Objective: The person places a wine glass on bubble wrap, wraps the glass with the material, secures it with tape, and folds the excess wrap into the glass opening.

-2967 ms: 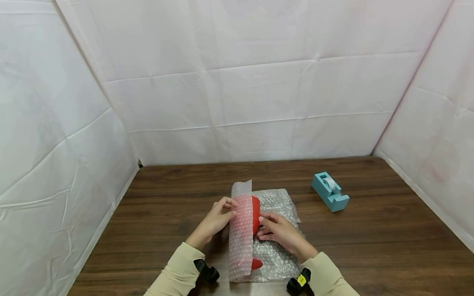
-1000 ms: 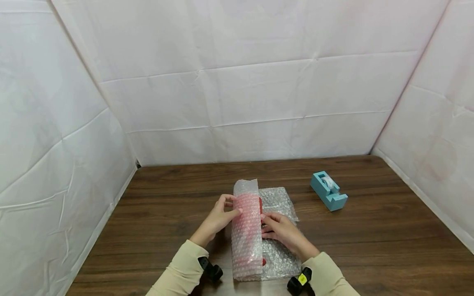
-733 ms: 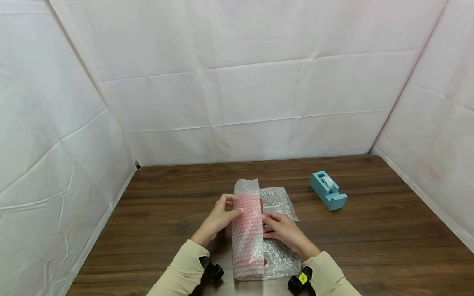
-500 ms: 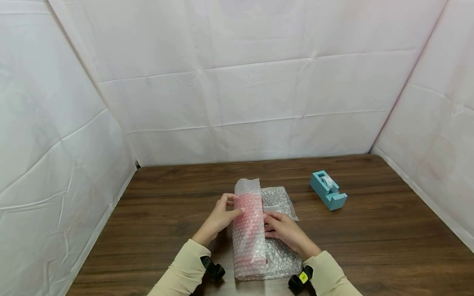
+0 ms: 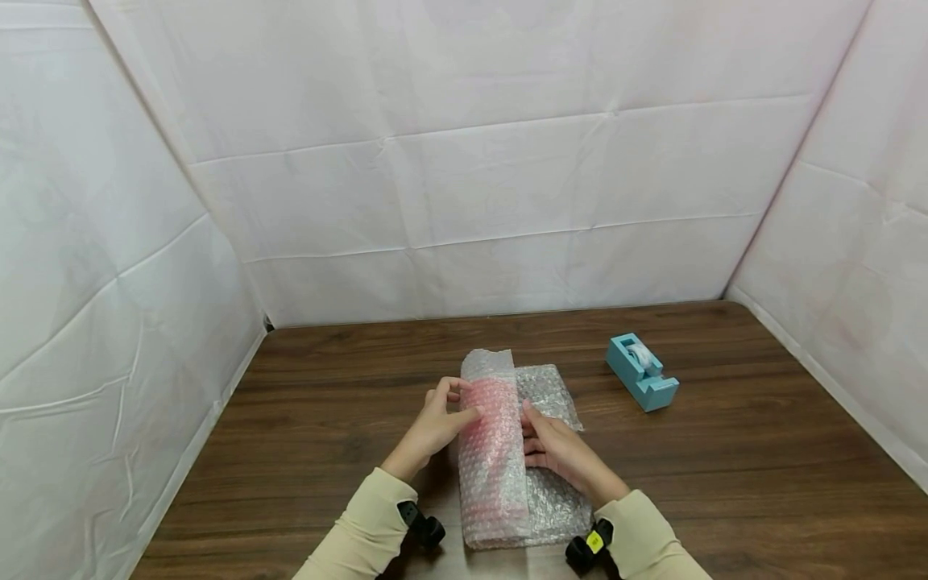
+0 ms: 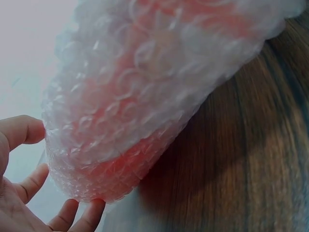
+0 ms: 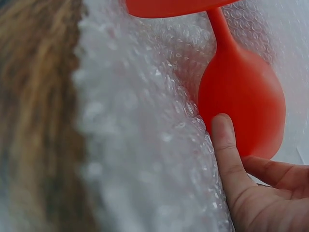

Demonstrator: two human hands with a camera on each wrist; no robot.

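Note:
A sheet of clear bubble wrap (image 5: 491,459) is rolled around a red, stemmed goblet. Red shows faintly through the layers in the head view. The right wrist view looks into the roll and shows the goblet (image 7: 244,101) bare: rounded bowl, thin stem and wide foot. My left hand (image 5: 433,419) holds the roll's left side, thumb on top and fingers curled along it. At the roll's right edge is my right hand (image 5: 558,451); its straight thumb (image 7: 224,140) lies against the bowl and another finger is by the rim. The tips of its other fingers are hidden.
The flat remainder of the bubble wrap (image 5: 547,395) lies to the right of the roll. A blue tape dispenser (image 5: 643,373) stands farther back on the right of the brown wooden table (image 5: 348,387). White cloth walls (image 5: 500,185) enclose the table's back and sides.
The roll has turned to the right, and its top layer now covers the red goblet in the head view. Both hands shifted slightly right. My right thumb has lifted and straightened.

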